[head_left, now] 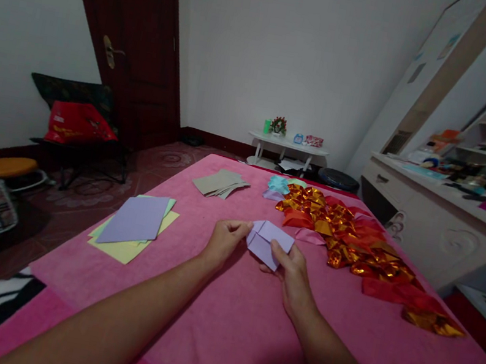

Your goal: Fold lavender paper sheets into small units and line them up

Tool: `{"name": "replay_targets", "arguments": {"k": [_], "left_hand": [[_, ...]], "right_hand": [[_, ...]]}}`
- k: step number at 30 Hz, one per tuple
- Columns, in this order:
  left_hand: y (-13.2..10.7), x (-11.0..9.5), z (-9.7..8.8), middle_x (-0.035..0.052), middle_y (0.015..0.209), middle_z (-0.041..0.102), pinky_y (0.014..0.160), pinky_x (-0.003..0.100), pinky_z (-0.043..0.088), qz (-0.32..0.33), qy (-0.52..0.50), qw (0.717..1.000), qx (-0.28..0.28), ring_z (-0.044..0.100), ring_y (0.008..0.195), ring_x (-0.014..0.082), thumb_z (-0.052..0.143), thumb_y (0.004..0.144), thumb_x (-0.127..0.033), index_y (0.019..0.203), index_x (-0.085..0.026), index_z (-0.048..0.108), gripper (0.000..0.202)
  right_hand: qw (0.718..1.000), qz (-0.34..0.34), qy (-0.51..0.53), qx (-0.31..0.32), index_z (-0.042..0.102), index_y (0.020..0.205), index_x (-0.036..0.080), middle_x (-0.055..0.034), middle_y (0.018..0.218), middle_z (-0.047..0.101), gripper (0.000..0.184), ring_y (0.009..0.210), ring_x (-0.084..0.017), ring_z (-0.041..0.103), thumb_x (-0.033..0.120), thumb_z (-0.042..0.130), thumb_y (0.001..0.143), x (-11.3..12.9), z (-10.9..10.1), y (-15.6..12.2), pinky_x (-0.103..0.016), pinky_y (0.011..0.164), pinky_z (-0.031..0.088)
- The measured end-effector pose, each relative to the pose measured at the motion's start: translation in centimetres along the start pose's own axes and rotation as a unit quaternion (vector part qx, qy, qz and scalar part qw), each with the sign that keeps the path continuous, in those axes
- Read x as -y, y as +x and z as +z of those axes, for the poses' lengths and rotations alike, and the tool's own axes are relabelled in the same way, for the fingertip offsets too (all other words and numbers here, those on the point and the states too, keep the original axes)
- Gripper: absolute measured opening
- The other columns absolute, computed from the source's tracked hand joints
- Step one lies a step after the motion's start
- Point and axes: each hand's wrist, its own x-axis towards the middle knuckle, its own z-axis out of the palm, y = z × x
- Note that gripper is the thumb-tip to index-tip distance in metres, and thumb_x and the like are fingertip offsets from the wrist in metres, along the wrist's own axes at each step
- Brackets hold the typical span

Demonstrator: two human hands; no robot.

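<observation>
A folded piece of lilac paper (267,239) is held between my two hands above the pink cloth (201,318). My left hand (228,238) pinches its left corner between thumb and fingers. Around the paper's right side, my right hand (292,271) has its thumb on top and its fingers underneath. Creases and layered flaps show on the paper's upper face. To the left lies a stack of lilac, yellow and green paper sheets (134,221). Beyond my left hand rests a fanned pile of greyish paper (220,183).
Shiny gold and red folded pieces (346,230) spread along the cloth's right side, with light blue folded paper (278,184) at their far end. A white dresser (439,233) stands at right. A low white table (287,143) is by the wall; a chair (76,92) holds a red bag.
</observation>
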Motion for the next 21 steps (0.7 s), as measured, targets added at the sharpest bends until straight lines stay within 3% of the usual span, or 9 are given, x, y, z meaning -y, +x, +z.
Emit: {"name": "replay_targets", "arguments": {"k": [6, 12, 18, 21], "left_hand": [[-0.06, -0.13, 0.04, 0.0003, 0.056, 0.057, 0.052, 0.022, 0.036, 0.004, 0.023, 0.999, 0.027, 0.047, 0.053, 0.0091, 0.069, 0.07, -0.044, 0.064, -0.01, 0.068, 0.035], [-0.12, -0.14, 0.15, 0.0018, 0.059, 0.061, 0.05, 0.021, 0.036, -0.007, -0.004, 1.0, 0.019, 0.048, 0.05, 0.0083, 0.074, 0.065, -0.039, 0.066, -0.009, 0.066, 0.031], [-0.39, 0.08, 0.14, 0.0011, 0.058, 0.059, 0.05, 0.021, 0.037, -0.039, 0.004, 0.993, 0.112, 0.048, 0.049, 0.0077, 0.076, 0.061, -0.042, 0.065, -0.009, 0.065, 0.035], [-0.53, -0.2, 0.16, -0.0006, 0.056, 0.054, 0.049, 0.021, 0.033, -0.042, 0.012, 0.99, 0.131, 0.044, 0.048, 0.0067, 0.075, 0.063, -0.046, 0.062, -0.009, 0.061, 0.039]], "right_hand": [[0.997, -0.055, -0.048, -0.019, 0.066, 0.085, 0.016, -0.0016, 0.072, 0.065, 0.03, 0.062, -0.015, 0.056, 0.042, 0.071, 0.071, -0.61, -0.5, 0.48, -0.024, 0.056, 0.044], [0.996, -0.023, -0.082, 0.04, 0.065, 0.068, 0.014, 0.0011, 0.06, 0.059, 0.027, 0.054, -0.011, 0.048, 0.039, 0.075, 0.064, -0.09, -0.23, 0.14, -0.022, 0.051, 0.036], [0.994, 0.014, -0.089, 0.06, 0.063, 0.067, 0.015, 0.0022, 0.056, 0.056, 0.03, 0.048, -0.01, 0.045, 0.044, 0.072, 0.066, 0.27, -0.16, 0.11, -0.021, 0.045, 0.031], [0.994, 0.01, -0.093, 0.055, 0.063, 0.064, 0.015, 0.0025, 0.055, 0.055, 0.029, 0.047, -0.01, 0.045, 0.044, 0.072, 0.066, 0.11, -0.41, 0.27, -0.021, 0.045, 0.031]]}}
